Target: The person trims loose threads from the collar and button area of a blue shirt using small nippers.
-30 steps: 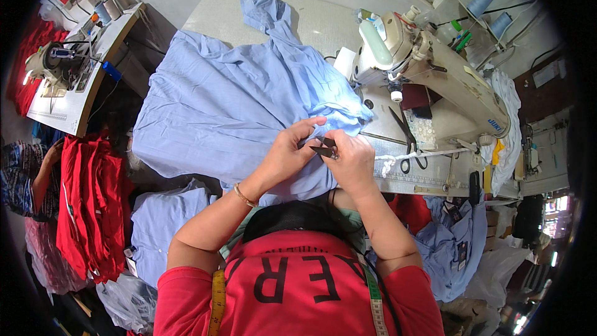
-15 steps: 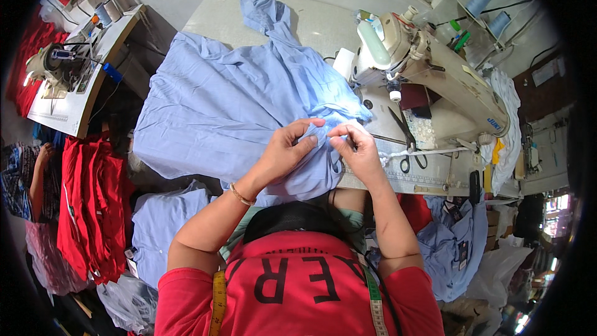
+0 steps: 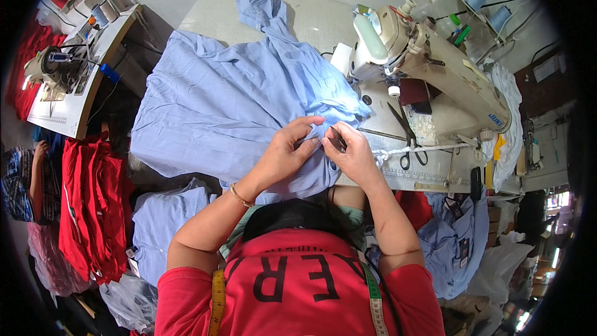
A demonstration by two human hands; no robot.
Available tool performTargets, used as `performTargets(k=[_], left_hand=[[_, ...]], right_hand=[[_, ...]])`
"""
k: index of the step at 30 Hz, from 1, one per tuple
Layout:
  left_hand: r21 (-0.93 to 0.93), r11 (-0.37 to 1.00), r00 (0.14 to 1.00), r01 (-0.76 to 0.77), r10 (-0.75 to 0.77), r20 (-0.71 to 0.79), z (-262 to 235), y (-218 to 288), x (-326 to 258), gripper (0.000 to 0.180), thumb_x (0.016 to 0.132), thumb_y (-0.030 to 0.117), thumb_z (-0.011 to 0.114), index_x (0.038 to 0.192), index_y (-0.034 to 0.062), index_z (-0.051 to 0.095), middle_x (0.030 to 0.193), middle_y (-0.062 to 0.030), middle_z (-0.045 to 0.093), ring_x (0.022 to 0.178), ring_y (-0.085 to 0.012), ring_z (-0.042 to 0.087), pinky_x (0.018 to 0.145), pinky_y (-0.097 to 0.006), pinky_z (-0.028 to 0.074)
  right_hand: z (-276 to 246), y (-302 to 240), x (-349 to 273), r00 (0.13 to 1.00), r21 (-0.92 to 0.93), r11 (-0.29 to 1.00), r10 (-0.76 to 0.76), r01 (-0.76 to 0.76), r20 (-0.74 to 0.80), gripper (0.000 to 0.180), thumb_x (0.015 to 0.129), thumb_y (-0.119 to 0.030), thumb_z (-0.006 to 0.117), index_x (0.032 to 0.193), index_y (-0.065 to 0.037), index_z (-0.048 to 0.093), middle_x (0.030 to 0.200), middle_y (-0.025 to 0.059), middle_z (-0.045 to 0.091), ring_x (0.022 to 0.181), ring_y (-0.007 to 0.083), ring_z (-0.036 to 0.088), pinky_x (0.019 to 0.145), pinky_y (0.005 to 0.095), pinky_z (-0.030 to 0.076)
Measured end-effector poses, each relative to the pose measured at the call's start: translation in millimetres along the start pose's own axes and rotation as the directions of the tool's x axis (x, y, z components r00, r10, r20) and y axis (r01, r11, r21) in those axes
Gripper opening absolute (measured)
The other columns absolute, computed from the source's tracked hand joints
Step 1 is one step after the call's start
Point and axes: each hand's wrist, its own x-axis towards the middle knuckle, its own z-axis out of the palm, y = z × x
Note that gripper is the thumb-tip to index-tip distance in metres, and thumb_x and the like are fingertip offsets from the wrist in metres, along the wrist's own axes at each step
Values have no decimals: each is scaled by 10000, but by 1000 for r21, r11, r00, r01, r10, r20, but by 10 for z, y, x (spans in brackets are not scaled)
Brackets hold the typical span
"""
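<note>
A light blue shirt lies spread over the sewing table, its near edge bunched in front of me. My left hand pinches a fold of that blue fabric. My right hand meets it fingertip to fingertip and holds a small dark tool against the same fold. Both hands are just left of the beige sewing machine.
Black scissors lie on the table right of my hands. Thread cones stand behind the machine. Red garments hang at the left, more blue shirts lie below the table, and another person's arm shows at far left.
Both hands stay together at the fold; they lifted slightly toward the machine half a second ago and have now settled back a little nearer me, still working the same spot.
</note>
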Motion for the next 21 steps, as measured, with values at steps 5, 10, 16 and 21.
performTargets(k=[5,10,16,21], left_hand=[[44,998,999,-51,52,-10,3,-68,4,139,824,-12,538,715,-48,460,1182,-126,558,978,-133,502,807,-247,400],[47,997,998,-66,66,-3,-15,-103,13,56,825,-21,518,792,-64,535,1180,-124,553,1030,-163,511,861,-266,396],[55,996,998,-64,64,-7,-21,-100,10,81,823,-12,518,839,-61,581,1172,-122,549,1060,-180,512,885,-279,394],[94,995,999,-19,14,50,-72,-45,-38,92,834,8,520,795,-49,581,1204,-114,533,1072,-157,489,881,-263,379]], right_hand=[[111,84,-39,996,137,989,68,-59,-64,126,778,-59,605,821,14,512,739,130,500,641,239,513,597,303,423],[245,68,-31,981,19,999,-27,31,-193,184,753,-55,638,826,1,478,758,140,507,659,303,544,589,353,439],[346,95,-16,959,-196,977,-129,80,-252,226,729,-47,644,863,-16,464,794,150,510,684,366,543,582,420,435],[274,219,60,933,-243,969,-56,-35,-354,199,755,-61,634,887,-19,490,767,162,520,674,351,546,591,408,442]])
